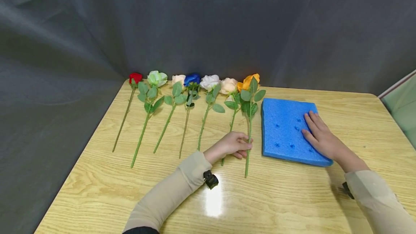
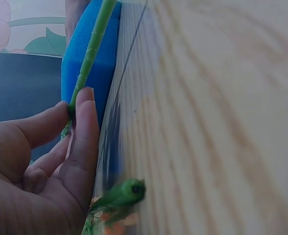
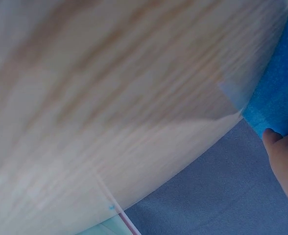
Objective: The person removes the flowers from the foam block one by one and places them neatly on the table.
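Between thumb and fingers, my left hand (image 1: pixel 234 144) pinches the green stem of an orange rose (image 1: pixel 249 82), the rightmost flower in a row. In the left wrist view that stem (image 2: pixel 91 51) slants up past the fingertips, with another stem's cut end (image 2: pixel 129 191) lower down by the table. A blue foam block (image 1: pixel 282 118) with several small holes lies just right of the rose. My right hand (image 1: pixel 321 138) rests on the block's right side, fingers spread and fairly straight. Only part of that hand (image 3: pixel 287 161) shows against the foam in the right wrist view.
Leftward along the wooden table (image 1: pixel 97 190) lie a red rose (image 1: pixel 135 78), a pale green rose (image 1: pixel 157 78), a blue rose (image 1: pixel 192 79), a white rose (image 1: pixel 209 82) and two cream ones, one of them a cream rose (image 1: pixel 229 86). A dark curtain (image 1: pixel 208 24) hangs behind.
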{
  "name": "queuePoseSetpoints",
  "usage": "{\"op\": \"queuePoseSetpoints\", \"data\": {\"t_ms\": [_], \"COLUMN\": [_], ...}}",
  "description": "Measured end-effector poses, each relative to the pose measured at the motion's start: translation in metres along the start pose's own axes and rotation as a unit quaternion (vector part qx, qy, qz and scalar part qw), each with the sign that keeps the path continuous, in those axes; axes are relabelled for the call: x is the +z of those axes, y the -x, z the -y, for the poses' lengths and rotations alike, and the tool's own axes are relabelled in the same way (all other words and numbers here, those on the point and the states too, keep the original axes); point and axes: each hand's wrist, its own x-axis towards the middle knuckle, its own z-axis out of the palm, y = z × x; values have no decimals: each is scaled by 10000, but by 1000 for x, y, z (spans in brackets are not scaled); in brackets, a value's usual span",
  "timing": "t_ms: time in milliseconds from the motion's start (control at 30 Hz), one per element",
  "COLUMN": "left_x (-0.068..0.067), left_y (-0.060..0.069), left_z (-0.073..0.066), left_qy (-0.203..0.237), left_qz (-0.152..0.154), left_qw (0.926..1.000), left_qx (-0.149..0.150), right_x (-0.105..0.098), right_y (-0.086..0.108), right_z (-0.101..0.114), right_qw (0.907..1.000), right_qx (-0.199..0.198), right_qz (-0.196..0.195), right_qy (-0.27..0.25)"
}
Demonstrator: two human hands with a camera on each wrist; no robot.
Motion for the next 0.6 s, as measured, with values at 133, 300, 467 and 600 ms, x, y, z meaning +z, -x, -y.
{"op": "queuePoseSetpoints", "data": {"t_ms": [133,300,467,600], "left_x": [-1,-2,-3,-2], "left_y": [0,-2,-3,-3], "left_z": [-1,1,2,2], "left_qy": [4,51,59,74], "left_qz": [51,138,209,228], "left_qw": [10000,9999,9997,9997], "left_qx": [-8,-20,-60,-101], "right_x": [-1,-1,0,0], "right_y": [0,0,0,0], "right_z": [1,1,0,1], "right_qw": [10000,10000,9999,9999], "right_qx": [18,71,107,91], "right_qz": [0,18,17,64], "right_qy": [1,-41,-49,-61]}}
